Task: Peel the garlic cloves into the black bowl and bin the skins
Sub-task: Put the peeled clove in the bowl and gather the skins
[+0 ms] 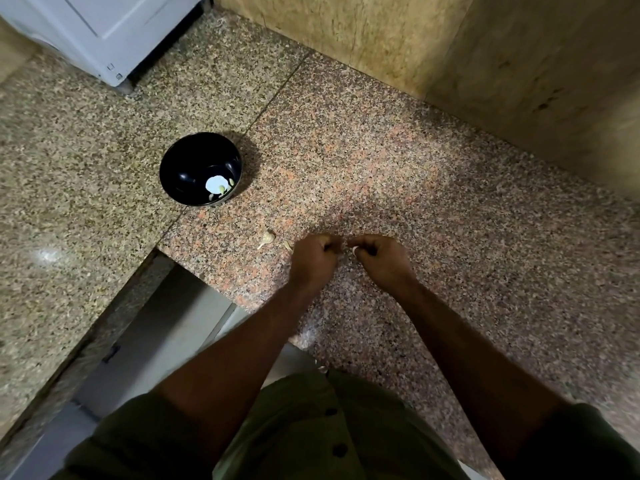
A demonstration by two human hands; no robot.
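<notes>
The black bowl (200,168) stands on the granite counter, up and to the left of my hands, with a few pale peeled cloves (221,190) at its bottom. My left hand (313,259) and my right hand (381,256) meet fingertip to fingertip just above the counter. Between them they pinch a small garlic clove (346,244), mostly hidden by the curled fingers. An unpeeled piece of garlic (267,237) lies on the counter left of my left hand, and a scrap of skin (288,244) sits beside my knuckles.
The speckled granite counter (381,161) runs to a tan stone wall (485,64) behind and to the right. A white appliance (104,32) stands at the far left corner. The counter's edge drops off at lower left beside a grey cabinet (166,327).
</notes>
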